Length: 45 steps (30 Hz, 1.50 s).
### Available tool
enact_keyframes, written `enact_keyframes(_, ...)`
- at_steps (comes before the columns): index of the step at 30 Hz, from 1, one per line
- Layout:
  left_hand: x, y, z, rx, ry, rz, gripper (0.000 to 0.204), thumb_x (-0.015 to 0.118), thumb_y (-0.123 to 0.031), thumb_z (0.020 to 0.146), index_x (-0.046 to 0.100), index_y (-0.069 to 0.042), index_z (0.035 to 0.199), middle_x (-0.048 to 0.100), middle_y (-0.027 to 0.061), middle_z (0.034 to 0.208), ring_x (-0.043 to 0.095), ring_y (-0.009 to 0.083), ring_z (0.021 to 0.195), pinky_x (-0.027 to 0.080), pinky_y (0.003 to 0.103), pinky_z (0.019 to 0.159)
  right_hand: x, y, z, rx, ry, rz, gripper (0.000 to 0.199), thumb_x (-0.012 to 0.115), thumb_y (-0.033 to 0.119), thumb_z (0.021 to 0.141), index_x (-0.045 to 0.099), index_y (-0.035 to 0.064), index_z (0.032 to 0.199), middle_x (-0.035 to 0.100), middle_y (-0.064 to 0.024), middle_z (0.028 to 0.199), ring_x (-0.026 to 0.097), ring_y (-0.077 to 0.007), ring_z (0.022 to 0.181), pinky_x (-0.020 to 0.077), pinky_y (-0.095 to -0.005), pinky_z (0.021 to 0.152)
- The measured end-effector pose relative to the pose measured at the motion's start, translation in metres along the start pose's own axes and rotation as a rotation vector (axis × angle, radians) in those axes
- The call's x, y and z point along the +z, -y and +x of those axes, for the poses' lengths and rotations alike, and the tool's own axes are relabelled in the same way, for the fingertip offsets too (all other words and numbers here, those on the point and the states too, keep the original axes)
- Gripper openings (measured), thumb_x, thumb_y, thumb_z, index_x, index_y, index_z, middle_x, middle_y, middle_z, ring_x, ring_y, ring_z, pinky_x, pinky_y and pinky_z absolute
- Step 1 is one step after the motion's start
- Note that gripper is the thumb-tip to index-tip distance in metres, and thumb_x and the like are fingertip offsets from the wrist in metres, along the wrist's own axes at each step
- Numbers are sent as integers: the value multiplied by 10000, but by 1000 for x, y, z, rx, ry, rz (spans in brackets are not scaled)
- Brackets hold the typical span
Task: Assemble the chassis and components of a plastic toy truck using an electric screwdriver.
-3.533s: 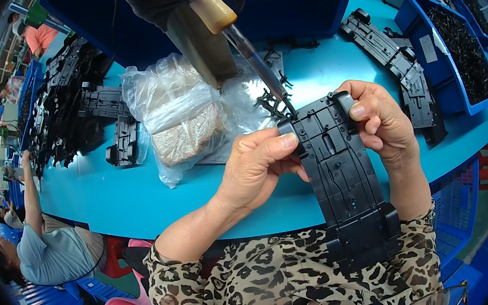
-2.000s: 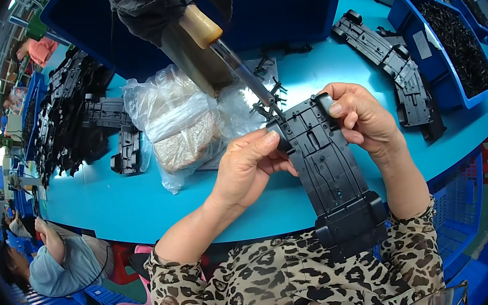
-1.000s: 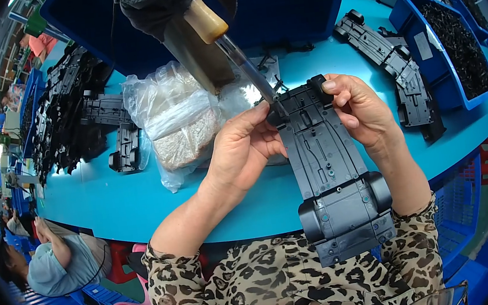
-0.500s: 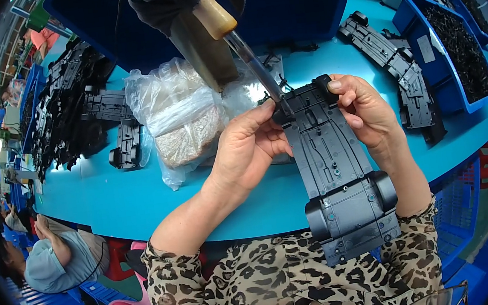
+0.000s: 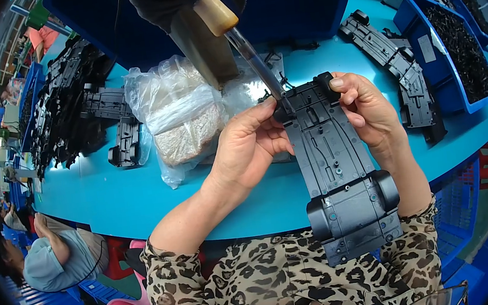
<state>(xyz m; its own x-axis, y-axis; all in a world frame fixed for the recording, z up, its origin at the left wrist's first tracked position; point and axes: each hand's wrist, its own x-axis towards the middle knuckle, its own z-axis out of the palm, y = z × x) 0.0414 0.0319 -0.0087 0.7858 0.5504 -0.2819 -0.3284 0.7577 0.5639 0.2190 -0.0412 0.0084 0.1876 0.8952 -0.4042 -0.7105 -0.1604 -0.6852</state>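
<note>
I hold a long black plastic toy-car chassis (image 5: 336, 166) over the table's near edge, underside up, its wide end toward my lap. My left hand (image 5: 249, 146) pinches the far left corner with thumb and fingers. My right hand (image 5: 365, 108) grips the far right edge. A hanging power screwdriver (image 5: 216, 17) with an amber collar comes down from the top. Its thin bit (image 5: 259, 72) touches the chassis's far end, right beside my left fingertips.
A clear plastic bag of small metal parts (image 5: 180, 117) lies on the turquoise table (image 5: 111, 198) behind my left hand. Black chassis parts are piled at the far left (image 5: 70, 106); another lies at the right (image 5: 390, 63) beside blue bins (image 5: 454, 38). Another person (image 5: 45, 259) sits lower left.
The chassis has shifted and turned slightly in my hands, and its far end has come up against the screwdriver bit. Both hands kept their hold.
</note>
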Motion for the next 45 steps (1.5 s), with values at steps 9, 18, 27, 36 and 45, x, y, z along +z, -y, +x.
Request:
enact_keyframes(9, -1, 0, 0, -8, 21, 3, 280, 427, -217, 863, 525, 41, 910, 575, 130, 797, 578, 195, 659, 493, 285, 541, 5, 2, -3, 7, -5, -23, 124, 588, 93, 719, 475, 55, 684, 463, 30, 546, 353, -49, 299, 261, -138, 261)
enact_keyframes(18, -9, 0, 1, -25, 106, -48, 236, 456, -163, 836, 516, 17, 977, 586, 116, 891, 588, 186, 750, 515, 306, 627, 2, 1, 0, 5, -3, -29, 141, 590, 103, 719, 467, 60, 667, 457, 34, 539, 348, -45, 290, 257, -133, 257)
enact_keyframes(27, 0, 1, 0, 7, -30, 27, 274, 463, -218, 846, 536, 37, 915, 571, 127, 760, 566, 191, 608, 488, 280, 519, 3, 2, -1, 0, -20, -36, 148, 591, 102, 720, 466, 63, 651, 459, 32, 544, 347, -42, 293, 263, -128, 257)
enact_keyframes(36, 1, 1, 1, 8, -23, 36, 282, 454, -222, 850, 531, 40, 921, 573, 134, 770, 568, 194, 611, 489, 284, 523, 2, 2, 0, 9, 1, -30, 165, 586, 103, 722, 459, 73, 623, 463, 30, 547, 347, -46, 291, 265, -134, 260)
enact_keyframes(45, -7, 1, 1, -24, 126, -45, 231, 448, -163, 842, 518, 22, 960, 586, 119, 874, 591, 191, 754, 520, 309, 633, 2, 3, -2, 0, 7, -30, 169, 586, 100, 723, 456, 74, 617, 464, 30, 550, 343, -44, 290, 265, -131, 258)
